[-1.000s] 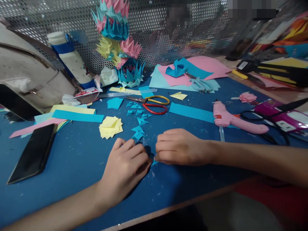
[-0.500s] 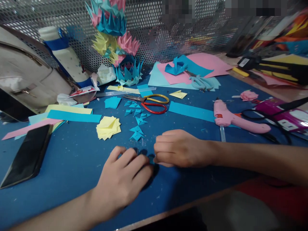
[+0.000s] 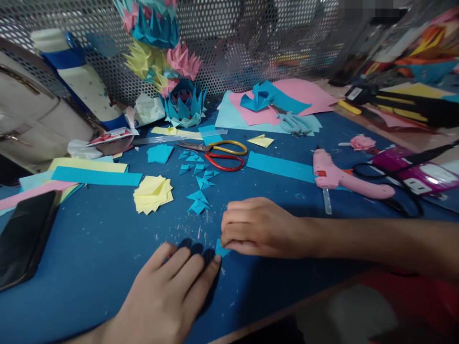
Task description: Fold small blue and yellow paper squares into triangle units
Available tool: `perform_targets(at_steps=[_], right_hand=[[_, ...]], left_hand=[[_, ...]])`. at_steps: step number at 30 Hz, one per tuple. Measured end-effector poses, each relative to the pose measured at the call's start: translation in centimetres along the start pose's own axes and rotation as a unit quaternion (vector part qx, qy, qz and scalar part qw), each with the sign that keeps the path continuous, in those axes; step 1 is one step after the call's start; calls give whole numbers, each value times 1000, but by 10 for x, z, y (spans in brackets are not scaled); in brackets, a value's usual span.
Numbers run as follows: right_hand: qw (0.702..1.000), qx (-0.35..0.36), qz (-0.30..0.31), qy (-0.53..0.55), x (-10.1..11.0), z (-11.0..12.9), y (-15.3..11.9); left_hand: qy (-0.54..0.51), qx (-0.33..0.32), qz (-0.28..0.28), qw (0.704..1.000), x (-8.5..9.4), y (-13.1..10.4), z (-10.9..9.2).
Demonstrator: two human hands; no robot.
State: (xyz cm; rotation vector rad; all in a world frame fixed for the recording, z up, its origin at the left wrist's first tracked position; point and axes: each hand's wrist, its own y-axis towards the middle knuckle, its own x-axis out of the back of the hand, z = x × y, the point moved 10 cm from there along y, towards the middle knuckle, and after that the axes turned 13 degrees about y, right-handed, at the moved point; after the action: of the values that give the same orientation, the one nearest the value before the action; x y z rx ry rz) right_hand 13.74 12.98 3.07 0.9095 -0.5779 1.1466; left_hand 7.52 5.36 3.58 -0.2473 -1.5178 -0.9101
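A small folded piece of blue paper (image 3: 221, 248) lies on the blue tabletop, partly hidden under my right fingers. My right hand (image 3: 263, 228) is closed, its curled fingers pinching that piece against the table. My left hand (image 3: 175, 286) rests palm down with its fingers apart and bent. One of its fingertips touches the lower left corner of the paper. Beyond my hands, several small folded blue paper triangles (image 3: 198, 202) form a loose column. To their left sits a stack of yellow paper squares (image 3: 153, 193).
Scissors (image 3: 225, 155) with red and yellow handles lie farther back. A pink glue gun (image 3: 335, 174) is at the right beside a blue strip (image 3: 281, 166). At the left are paper strips (image 3: 96, 176) and a phone (image 3: 27, 239). A paper-spike tower (image 3: 184, 102) stands behind.
My left hand has shifted down and left, with its fingers more apart. More of the blue piece shows now between my hands. The view has turned slightly right.
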Motion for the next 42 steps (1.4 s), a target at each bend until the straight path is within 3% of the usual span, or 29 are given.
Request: perform_targets(at_steps=[6,11,18,29,35,42], right_hand=[[997,23,-31,-69,3,9,-1],[981,107,-31,-159,1,30,-2],[976,149,-36,-156,2,42,-1],[987,92,90,-97,-1,21,-3],[985,146,56,-77,8,19,-9],[981,135,84,-114,5,24,-5]], left_hand=[[-18,12,10,1000,-6,-4,4],[-5,10,7,1000,-4,-6,3],[7,12,-9,1000,0,-3,1],[18,11,-4,1000,-3,-9,5],[5,5,13,1000,-6,-7,4],[-21,-7,9,1000,-5,0,5]])
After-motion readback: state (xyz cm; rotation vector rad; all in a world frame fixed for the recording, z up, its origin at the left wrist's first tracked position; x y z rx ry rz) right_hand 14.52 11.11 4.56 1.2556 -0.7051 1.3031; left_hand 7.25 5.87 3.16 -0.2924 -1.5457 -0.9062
